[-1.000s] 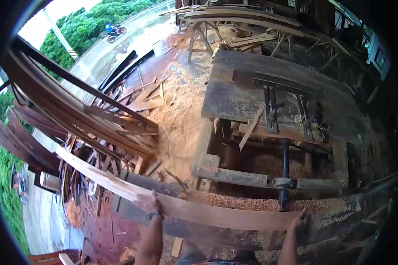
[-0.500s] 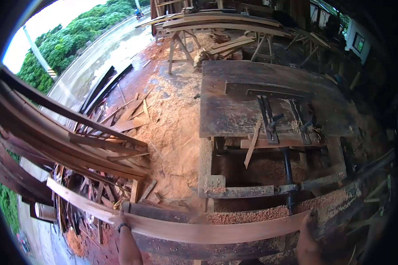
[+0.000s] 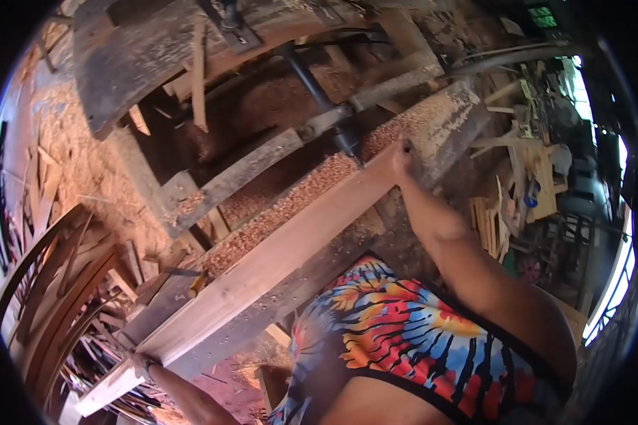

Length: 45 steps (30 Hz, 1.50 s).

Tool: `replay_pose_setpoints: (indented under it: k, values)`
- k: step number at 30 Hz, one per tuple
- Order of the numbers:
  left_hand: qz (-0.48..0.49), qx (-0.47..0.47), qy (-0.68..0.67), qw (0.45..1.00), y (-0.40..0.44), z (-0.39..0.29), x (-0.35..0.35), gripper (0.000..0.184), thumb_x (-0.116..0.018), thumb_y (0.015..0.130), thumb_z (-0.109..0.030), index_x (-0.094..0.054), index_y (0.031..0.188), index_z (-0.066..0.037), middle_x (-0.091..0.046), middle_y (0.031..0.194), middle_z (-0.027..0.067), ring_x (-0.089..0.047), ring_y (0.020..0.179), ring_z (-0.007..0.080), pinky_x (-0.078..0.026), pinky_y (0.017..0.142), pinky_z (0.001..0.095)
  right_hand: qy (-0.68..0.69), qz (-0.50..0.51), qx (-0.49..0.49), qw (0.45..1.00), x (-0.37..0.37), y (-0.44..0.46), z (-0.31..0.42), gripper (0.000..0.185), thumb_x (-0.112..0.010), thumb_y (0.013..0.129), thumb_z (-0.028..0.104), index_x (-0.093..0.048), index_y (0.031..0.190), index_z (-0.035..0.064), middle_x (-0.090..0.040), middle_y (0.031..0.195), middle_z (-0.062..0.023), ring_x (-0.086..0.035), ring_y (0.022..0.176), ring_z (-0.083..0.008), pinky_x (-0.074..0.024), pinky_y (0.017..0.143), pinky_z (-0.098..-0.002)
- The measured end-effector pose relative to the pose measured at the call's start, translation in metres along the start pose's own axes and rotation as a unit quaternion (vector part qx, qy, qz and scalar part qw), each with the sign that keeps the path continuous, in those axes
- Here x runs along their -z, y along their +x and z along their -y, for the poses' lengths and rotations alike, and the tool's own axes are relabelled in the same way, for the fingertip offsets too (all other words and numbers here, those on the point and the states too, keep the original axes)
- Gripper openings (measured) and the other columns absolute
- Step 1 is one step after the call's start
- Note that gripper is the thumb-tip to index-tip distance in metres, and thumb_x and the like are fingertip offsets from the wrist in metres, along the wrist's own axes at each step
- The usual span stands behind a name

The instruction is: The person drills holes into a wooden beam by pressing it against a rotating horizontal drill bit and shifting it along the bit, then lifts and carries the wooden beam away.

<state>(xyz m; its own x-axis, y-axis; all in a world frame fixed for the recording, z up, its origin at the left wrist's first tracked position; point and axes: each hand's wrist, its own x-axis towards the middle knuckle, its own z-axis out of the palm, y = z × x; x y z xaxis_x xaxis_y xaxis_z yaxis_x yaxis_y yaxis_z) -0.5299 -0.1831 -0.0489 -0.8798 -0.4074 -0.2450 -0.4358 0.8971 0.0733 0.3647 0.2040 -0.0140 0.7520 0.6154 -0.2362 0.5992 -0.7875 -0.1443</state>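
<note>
A long pale wooden board (image 3: 290,258) lies slantwise across a workbench beam (image 3: 439,138). At the board's lower left part, my left hand (image 3: 140,365) grips its edge, a dark band at the wrist. My right hand (image 3: 405,161) is closed round the upper right end, its fingers partly hidden behind the wood. Close to that end, a dark metal shaft (image 3: 312,88) reaches down through the bench frame to the board's far edge. Wood shavings (image 3: 333,173) are heaped along that edge.
A worn tabletop (image 3: 135,64) with metal fittings stands beyond the frame. At lower left, curved planks (image 3: 64,297) and scrap wood are stacked beside sawdust. Offcuts (image 3: 485,223) and clutter lie to the right. My patterned shirt (image 3: 418,326) shows below.
My view has tipped down and turned right, bringing my torso and right arm into sight. Both hands still hold the board, which now appears on a steep slant.
</note>
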Motion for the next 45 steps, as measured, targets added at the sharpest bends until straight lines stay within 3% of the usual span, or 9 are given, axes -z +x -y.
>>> replay_pose_setpoints:
  k: [2, 5, 10, 14, 19, 25, 28, 32, 45]
  values:
    - [0.046, -0.067, 0.094, 0.992, 0.051, 0.013, -0.015, 0.119, -0.036, 0.091, -0.087, -0.031, 0.166, 0.006, -0.034, 0.164, 0.0416, -0.04, 0.151, 0.05, -0.027, 0.121, 0.0676, -0.005, -0.017, -0.012, 1.0, -0.015, 0.016, -0.011, 0.103, -0.029, 0.099, 0.085, -0.064, 0.145, -0.0001, -0.06, 0.15, -0.0261, -0.056, 0.139, -0.0455, -0.0409, 0.119, -0.0539]
    - [0.025, -0.075, 0.146, 0.986, 0.034, 0.008, -0.014, 0.101, -0.034, 0.093, -0.083, -0.047, 0.164, -0.013, -0.035, 0.162, 0.0409, -0.042, 0.146, 0.0521, -0.027, 0.118, 0.071, 0.014, -0.039, -0.025, 0.999, -0.028, 0.037, -0.024, 0.091, -0.032, 0.101, 0.081, -0.074, 0.133, 0.0066, -0.069, 0.136, -0.026, -0.063, 0.127, -0.0459, -0.0438, 0.113, -0.0577]
    - [0.026, -0.002, 0.055, 0.998, -0.032, 0.002, -0.003, 0.108, -0.044, 0.091, -0.077, -0.04, 0.161, 0.006, -0.041, 0.158, 0.0389, -0.047, 0.142, 0.0492, -0.031, 0.118, 0.0663, 0.02, -0.045, 0.001, 0.999, -0.026, 0.054, -0.027, 0.098, -0.031, 0.099, 0.084, -0.077, 0.121, 0.0004, -0.07, 0.131, -0.0284, -0.064, 0.126, -0.0468, -0.0473, 0.111, -0.0546]
    - [-0.004, 0.042, -0.095, 0.995, -0.033, 0.005, -0.01, 0.112, -0.078, 0.073, -0.061, -0.034, 0.141, 0.016, -0.061, 0.135, 0.0356, -0.061, 0.123, 0.0465, -0.049, 0.109, 0.0523, 0.023, -0.058, -0.003, 0.998, -0.031, 0.072, -0.032, 0.098, -0.032, 0.099, 0.085, -0.077, 0.119, 0.0006, -0.07, 0.131, -0.029, -0.064, 0.127, -0.0474, -0.0468, 0.112, -0.0546]
    - [0.027, 0.034, -0.075, 0.996, -0.054, 0.015, -0.009, 0.129, -0.071, 0.079, -0.068, -0.015, 0.152, 0.023, -0.055, 0.148, 0.0374, -0.054, 0.138, 0.0474, -0.038, 0.122, 0.0518, 0.004, -0.041, 0.023, 0.999, -0.023, 0.082, -0.032, 0.098, -0.033, 0.099, 0.085, -0.076, 0.121, -0.0004, -0.069, 0.132, -0.0315, -0.063, 0.127, -0.0485, -0.0479, 0.111, -0.0534]
    - [-0.053, 0.023, -0.047, 0.997, -0.072, 0.017, -0.006, 0.102, -0.075, 0.083, -0.062, -0.048, 0.14, 0.017, -0.066, 0.137, 0.0316, -0.066, 0.12, 0.0426, -0.053, 0.107, 0.0485, -0.007, -0.031, 0.023, 0.999, -0.019, 0.081, -0.031, 0.093, -0.036, 0.102, 0.08, -0.07, 0.137, 0.0002, -0.065, 0.141, -0.0296, -0.064, 0.128, -0.0475, -0.0511, 0.11, -0.0508]
    - [0.096, -0.029, -0.103, 0.99, -0.026, 0.036, -0.003, 0.114, -0.075, 0.081, -0.064, -0.041, 0.143, 0.026, -0.06, 0.146, 0.0324, -0.061, 0.131, 0.0419, -0.047, 0.115, 0.0487, -0.017, -0.025, 0.039, 0.999, -0.006, 0.063, -0.022, 0.098, -0.032, 0.101, 0.082, -0.068, 0.14, -0.0015, -0.064, 0.143, -0.0307, -0.063, 0.131, -0.0468, -0.0487, 0.113, -0.0492]
    - [0.06, -0.059, -0.197, 0.977, -0.013, 0.037, -0.018, 0.067, -0.073, 0.093, -0.046, -0.071, 0.133, 0.006, -0.066, 0.145, 0.0222, -0.065, 0.127, 0.0335, -0.049, 0.113, 0.0445, -0.027, -0.061, -0.003, 0.998, -0.038, 0.093, -0.054, 0.101, -0.029, 0.1, 0.084, -0.068, 0.14, -0.0012, -0.064, 0.141, -0.0328, -0.062, 0.132, -0.0466, -0.0479, 0.115, -0.0484]
    - [0.095, -0.042, -0.163, 0.981, 0.035, 0.033, 0.0, 0.076, -0.056, 0.098, -0.054, -0.061, 0.144, 0.006, -0.062, 0.143, 0.0224, -0.057, 0.132, 0.0332, -0.038, 0.119, 0.0421, -0.001, -0.009, -0.015, 1.0, -0.012, 0.0, -0.011, 0.099, -0.033, 0.098, 0.087, -0.071, 0.129, 0.0009, -0.066, 0.137, -0.0307, -0.062, 0.13, -0.0486, -0.0474, 0.112, -0.0543]
